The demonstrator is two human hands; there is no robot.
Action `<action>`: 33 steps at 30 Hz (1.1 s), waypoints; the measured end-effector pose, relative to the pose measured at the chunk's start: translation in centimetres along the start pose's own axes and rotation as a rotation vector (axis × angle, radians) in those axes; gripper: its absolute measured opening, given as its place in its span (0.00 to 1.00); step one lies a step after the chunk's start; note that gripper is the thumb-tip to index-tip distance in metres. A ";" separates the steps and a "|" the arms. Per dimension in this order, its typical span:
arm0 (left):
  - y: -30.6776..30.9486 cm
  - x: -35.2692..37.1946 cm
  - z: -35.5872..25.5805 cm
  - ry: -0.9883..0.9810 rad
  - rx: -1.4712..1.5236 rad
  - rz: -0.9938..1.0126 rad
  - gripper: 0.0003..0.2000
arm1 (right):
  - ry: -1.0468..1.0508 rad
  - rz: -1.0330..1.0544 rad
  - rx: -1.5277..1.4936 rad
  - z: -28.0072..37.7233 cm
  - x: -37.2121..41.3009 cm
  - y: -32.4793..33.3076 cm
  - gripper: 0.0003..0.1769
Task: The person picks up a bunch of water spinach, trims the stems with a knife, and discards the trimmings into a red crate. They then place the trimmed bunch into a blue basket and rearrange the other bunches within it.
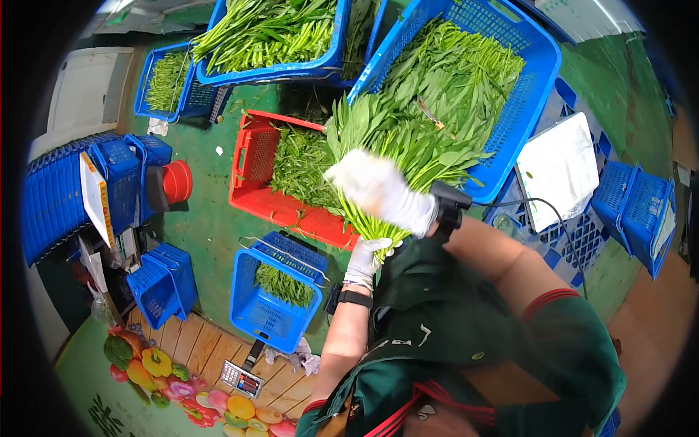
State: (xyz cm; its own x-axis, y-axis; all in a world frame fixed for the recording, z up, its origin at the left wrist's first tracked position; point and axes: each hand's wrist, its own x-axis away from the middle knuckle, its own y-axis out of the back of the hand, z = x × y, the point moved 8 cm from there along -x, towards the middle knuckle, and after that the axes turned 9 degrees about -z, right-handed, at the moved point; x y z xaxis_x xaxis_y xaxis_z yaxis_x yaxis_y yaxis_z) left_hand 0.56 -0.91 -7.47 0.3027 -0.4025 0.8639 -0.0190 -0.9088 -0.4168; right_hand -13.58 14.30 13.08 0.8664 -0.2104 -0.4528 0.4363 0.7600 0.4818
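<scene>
A bunch of long-stemmed leafy greens (368,224), looking like water spinach, slants across the middle of the head view, leaves up and stem ends towards me. My left hand (370,256), in a white glove, is closed round the lower stems. Over the middle of the bunch is my right hand (378,191), also gloved; motion smears its fingers. Behind the bunch, more greens (466,80) fill a large blue crate (535,69), their leaves overlapping those of the bunch. Below the hands' left side, a red crate (251,186) holds loose leaves and trimmings (302,164).
A blue basket (280,328) with some greens stands by a scale display (242,379). Blue crates of greens (269,73) stand at the back. Stacked blue baskets (73,193) and a red bucket (177,181) are at left. A white box lid (561,171) lies at right.
</scene>
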 end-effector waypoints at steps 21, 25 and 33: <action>-1.4 0.8 -1.5 -0.071 -0.038 0.028 0.26 | -0.570 -0.018 0.303 -12.5 12.4 2.5 0.18; -1.2 0.8 -1.5 -0.067 -0.039 0.035 0.26 | -0.583 -0.006 0.319 -12.8 11.8 2.6 0.18; -1.4 0.9 -1.7 -0.049 -0.030 0.051 0.25 | -0.347 0.494 0.627 -14.0 9.5 -0.6 0.17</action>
State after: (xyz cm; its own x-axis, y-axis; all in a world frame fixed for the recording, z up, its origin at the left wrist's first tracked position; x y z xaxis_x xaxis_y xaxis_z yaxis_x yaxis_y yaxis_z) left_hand -0.71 -0.17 -5.59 0.3469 -0.4435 0.8264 -0.0642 -0.8903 -0.4509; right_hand -9.03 20.48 -2.01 0.9722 -0.1994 0.1224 -0.0444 0.3562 0.9333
